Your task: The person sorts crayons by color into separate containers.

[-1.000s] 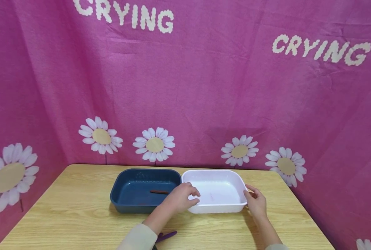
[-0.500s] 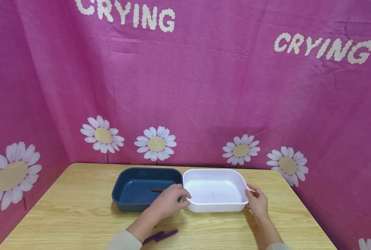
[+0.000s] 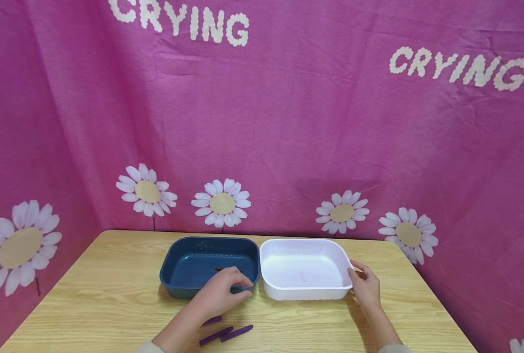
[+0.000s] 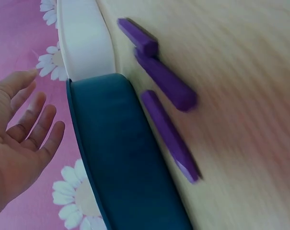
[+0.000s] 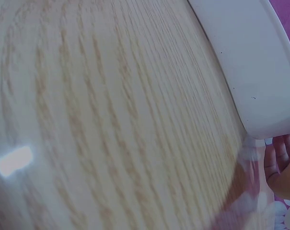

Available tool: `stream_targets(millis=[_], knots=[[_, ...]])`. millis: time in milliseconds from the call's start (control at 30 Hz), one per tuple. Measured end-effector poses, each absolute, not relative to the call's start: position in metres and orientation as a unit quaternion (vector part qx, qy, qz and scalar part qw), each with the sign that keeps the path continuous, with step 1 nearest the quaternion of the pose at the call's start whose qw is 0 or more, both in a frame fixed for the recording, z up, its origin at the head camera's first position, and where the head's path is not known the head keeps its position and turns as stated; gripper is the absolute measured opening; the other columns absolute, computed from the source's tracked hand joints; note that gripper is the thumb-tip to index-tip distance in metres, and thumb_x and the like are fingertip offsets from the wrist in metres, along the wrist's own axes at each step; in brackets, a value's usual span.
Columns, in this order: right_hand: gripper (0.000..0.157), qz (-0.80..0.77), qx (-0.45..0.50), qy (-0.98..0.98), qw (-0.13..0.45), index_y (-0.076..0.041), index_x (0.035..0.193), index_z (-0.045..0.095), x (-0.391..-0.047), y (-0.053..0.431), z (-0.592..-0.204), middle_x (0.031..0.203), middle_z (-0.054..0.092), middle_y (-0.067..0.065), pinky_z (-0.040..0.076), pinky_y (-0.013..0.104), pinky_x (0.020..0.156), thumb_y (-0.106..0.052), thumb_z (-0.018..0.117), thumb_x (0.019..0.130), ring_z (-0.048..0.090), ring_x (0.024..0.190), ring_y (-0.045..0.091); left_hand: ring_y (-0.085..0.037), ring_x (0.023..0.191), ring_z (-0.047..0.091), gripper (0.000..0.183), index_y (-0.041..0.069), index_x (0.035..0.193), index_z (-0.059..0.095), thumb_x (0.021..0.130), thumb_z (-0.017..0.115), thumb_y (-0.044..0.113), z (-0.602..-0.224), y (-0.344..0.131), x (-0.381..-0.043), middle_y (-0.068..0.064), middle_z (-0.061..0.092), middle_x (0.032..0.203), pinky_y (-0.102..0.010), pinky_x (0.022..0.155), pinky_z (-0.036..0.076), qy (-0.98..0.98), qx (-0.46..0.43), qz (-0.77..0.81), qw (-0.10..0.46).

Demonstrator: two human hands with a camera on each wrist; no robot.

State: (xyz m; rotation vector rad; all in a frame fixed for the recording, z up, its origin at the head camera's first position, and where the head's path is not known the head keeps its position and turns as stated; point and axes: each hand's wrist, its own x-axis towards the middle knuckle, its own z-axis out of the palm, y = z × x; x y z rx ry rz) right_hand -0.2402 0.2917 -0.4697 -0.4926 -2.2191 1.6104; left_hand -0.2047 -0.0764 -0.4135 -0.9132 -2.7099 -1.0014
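In the head view my left hand [image 3: 224, 291] hovers at the front right corner of the dark blue tray [image 3: 188, 292]. Its fingers are loosely bent with nothing between them, as the left wrist view also shows. The right end of the white tray [image 3: 306, 294] is held by my right hand [image 3: 366, 289], thumb at the rim and fingers along the outer wall. Partly hidden behind my left hand, a thin brown stick [image 3: 219, 268] lies inside the blue tray. Several purple crayon-like sticks [image 4: 171, 136] lie on the table in front of the blue tray.
Both trays stand side by side near the back of the wooden table [image 3: 112, 294]. A pink cloth [image 3: 288, 122] with daisies and lettering hangs behind and around it. The white tray has no objects visible inside.
My left hand has moved left, away from the white tray's front left corner to the blue tray's front right. More purple sticks have come into sight. My right hand keeps its place.
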Motion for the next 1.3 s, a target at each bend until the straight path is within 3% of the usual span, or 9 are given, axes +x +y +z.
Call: stream_targets(millis=[233,433,667,800,1067,1300], knots=[[0.038,0.572,-0.176,-0.783,0.167,0.000,0.128,0.053,-0.241,0.293,-0.470,0.099,0.059,0.015,0.051,0.018,0.059,-0.016,0.054,0.093,0.056,0.070,0.005,-0.012,0.084,0.058,0.016,0.013,0.096,0.072,0.082,0.071,0.023,-0.421,-0.097,-0.195,0.009,0.060,0.088,-0.028,0.076,0.049,-0.896,-0.282,-0.337,0.058],[0.038,0.566,-0.179,-0.787,0.169,-0.001,0.127,0.054,-0.242,0.294,-0.469,0.097,0.059,0.013,0.051,0.018,0.059,-0.017,0.055,0.093,0.056,0.071,0.004,-0.016,0.082,0.058,0.015,0.011,0.095,0.071,0.082,0.071,0.018,-0.426,-0.110,-0.188,0.001,0.062,0.086,-0.029,0.075,0.051,-0.881,-0.283,-0.376,0.057],[0.037,0.567,-0.175,-0.786,0.174,0.000,0.126,0.054,-0.240,0.294,-0.469,0.089,0.059,0.007,0.051,0.019,0.057,-0.016,0.055,0.093,0.055,0.067,0.004,-0.002,0.079,0.050,0.015,0.013,0.094,0.071,0.083,0.071,0.022,-0.432,-0.125,-0.181,0.008,0.059,0.085,-0.020,0.071,0.047,-0.886,-0.245,-0.393,0.023],[0.036,0.567,-0.174,-0.785,0.179,0.000,0.125,0.055,-0.241,0.294,-0.470,0.086,0.059,0.003,0.051,0.019,0.056,-0.015,0.055,0.092,0.056,0.067,0.004,-0.002,0.078,0.050,0.016,0.012,0.095,0.071,0.083,0.070,0.024,-0.436,-0.133,-0.179,0.008,0.059,0.086,-0.020,0.069,0.046,-0.887,-0.231,-0.400,0.001],[0.036,0.567,-0.172,-0.785,0.180,0.000,0.126,0.055,-0.241,0.293,-0.470,0.092,0.060,0.010,0.051,0.019,0.057,-0.015,0.054,0.093,0.057,0.069,0.006,-0.003,0.074,0.051,0.019,0.008,0.094,0.070,0.082,0.071,0.022,-0.447,-0.148,-0.178,0.000,0.060,0.085,-0.020,0.064,0.045,-0.894,-0.229,-0.384,-0.022],[0.037,0.570,-0.172,-0.785,0.171,0.000,0.127,0.054,-0.241,0.293,-0.470,0.095,0.060,0.012,0.051,0.019,0.057,-0.016,0.054,0.094,0.056,0.070,0.006,-0.002,0.071,0.049,0.014,0.008,0.089,0.070,0.078,0.073,0.016,-0.456,-0.156,-0.178,0.001,0.058,0.080,-0.020,0.062,0.043,-0.908,-0.221,-0.356,-0.024]])
